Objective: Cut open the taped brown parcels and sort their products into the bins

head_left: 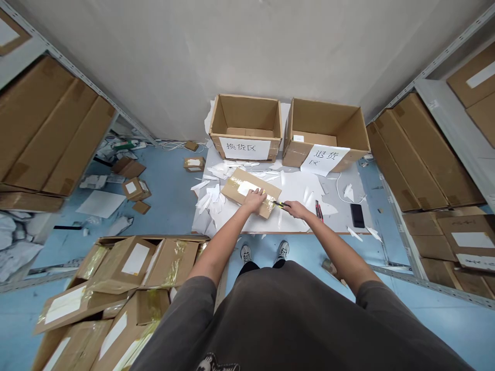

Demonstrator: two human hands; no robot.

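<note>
A taped cardboard box [234,190] lies at a slant on the white worktable, with a white label on its top. My left hand [255,200] rests on top of this box near its middle, fingers laid over the label and tape. In my right hand [297,209] is a yellow-and-black box cutter [281,204], its tip at the taped right end of the box. My fingers are closed round its handle. Just right of that hand lies a red box cutter [319,210] on the table.
Two open cartons with handwritten signs, a left carton [247,111] and a right carton [328,111], stand behind. Paper scraps [211,198] litter the worktable [199,221]; a phone [357,215] lies right. A large carton of taped boxes [166,260] stands left. Shelves with cartons [429,154] flank both sides.
</note>
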